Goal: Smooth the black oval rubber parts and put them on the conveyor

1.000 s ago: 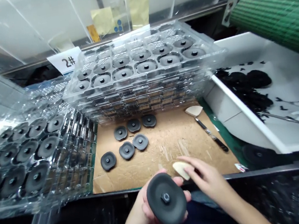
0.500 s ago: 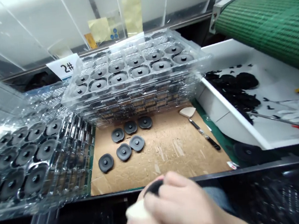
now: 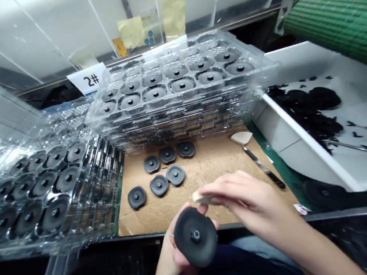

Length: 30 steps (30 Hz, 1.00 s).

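Observation:
My left hand [image 3: 172,264] grips a round black rubber disc [image 3: 195,236] with a small hub in its middle, face up, just in front of the bench edge. My right hand [image 3: 245,201] pinches a small cream-coloured scraper piece [image 3: 202,196] and holds it right above the disc's upper edge. Several more black discs [image 3: 159,185] lie loose on the brown board [image 3: 213,165] beyond my hands.
Stacked clear trays [image 3: 180,88] holding discs stand behind the board; another clear tray stack [image 3: 39,191] is at the left. A knife [image 3: 263,168] and a second cream piece [image 3: 241,138] lie on the board's right. A white bin [image 3: 304,140] with black scraps and a green conveyor [image 3: 338,11] are at the right.
My right hand, which covered the disc half a second ago, has lifted off to the upper right, so the disc's face shows again. The view shifted slightly.

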{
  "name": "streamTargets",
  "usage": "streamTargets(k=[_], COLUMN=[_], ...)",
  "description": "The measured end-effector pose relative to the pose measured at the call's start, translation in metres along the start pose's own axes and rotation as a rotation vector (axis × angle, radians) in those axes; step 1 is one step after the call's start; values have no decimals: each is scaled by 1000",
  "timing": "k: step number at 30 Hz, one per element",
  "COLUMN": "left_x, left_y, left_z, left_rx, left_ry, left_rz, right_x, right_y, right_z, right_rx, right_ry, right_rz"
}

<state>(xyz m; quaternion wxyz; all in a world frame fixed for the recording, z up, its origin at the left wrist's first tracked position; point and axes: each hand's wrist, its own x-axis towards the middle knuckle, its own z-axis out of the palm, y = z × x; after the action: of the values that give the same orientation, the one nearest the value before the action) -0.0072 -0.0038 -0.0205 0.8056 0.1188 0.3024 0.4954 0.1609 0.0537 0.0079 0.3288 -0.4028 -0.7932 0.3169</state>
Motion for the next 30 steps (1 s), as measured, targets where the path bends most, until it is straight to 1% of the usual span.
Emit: streamTargets(k=[2, 3, 5, 7, 9, 10, 12, 13, 14, 15, 16, 17, 18, 20, 21, 22, 23, 24, 25, 26, 27, 28, 30], left_x=[-2, -2, -2, -1, 0, 0, 1, 2, 2, 3, 3, 4, 4, 4, 4, 4, 3, 2, 1, 0, -1, -2, -3], left_y=[2, 3, 3, 3, 2, 2, 0, -1, -2, -3, -4, -5, -5, -6, -7, -7, -8, -8, -8, -7, -6, -4, -2], left_z=[2, 1, 0, -1, 1, 2, 7, 9, 11, 12, 13, 13, 12, 9, 9, 8, 8, 9, 10, 10, 11, 11, 10], left_rx=[-45, -61, -71, -67, -50, -38, -14, -3, 2, -2, -10, -17, -24, -21, -14, -4, 5, 14, 19, 17, 11, -1, -15], left_ry=[44, 67, 102, 127, 153, 169, 213, 242, 265, 281, 290, 298, 306, 338, 354, 357, 348, 331, 311, 282, 252, 227, 201], left_rz=[30, 37, 33, 24, 10, 2, -19, -22, -15, -4, 12, 31, 54, 79, 71, 51, 21, -11, -34, -41, -39, -40, -53], right_x=[-16, -26, -46, -58, -58, -54, -40, -32, -25, -19, -15, -12, -11, -9, -8, -6, -4, -3, -2, -3, -5, -9, -19], right_y=[25, 36, 52, 58, 52, 45, 23, 10, -3, -15, -24, -32, -37, -40, -40, -39, -38, -37, -37, -36, -36, -36, -36], right_z=[11, 21, 42, 55, 53, 48, 34, 28, 24, 22, 22, 24, 25, 28, 28, 29, 29, 29, 28, 26, 23, 19, 9], right_rx=[-47, -50, -22, -4, -1, 5, 11, 7, -7, -27, -47, -56, -49, -16, -4, -5, -19, -35, -44, -37, -24, -7, -8], right_ry=[29, 22, -10, -29, -4, 42, 225, 331, 415, 456, 451, 401, 310, 116, 43, 13, 46, 117, 188, 231, 234, 189, 66], right_rz=[156, 201, 239, 250, 283, 309, 337, 309, 241, 141, 45, -23, -58, -24, 8, 25, 23, 2, -35, -81, -113, -126, -65])
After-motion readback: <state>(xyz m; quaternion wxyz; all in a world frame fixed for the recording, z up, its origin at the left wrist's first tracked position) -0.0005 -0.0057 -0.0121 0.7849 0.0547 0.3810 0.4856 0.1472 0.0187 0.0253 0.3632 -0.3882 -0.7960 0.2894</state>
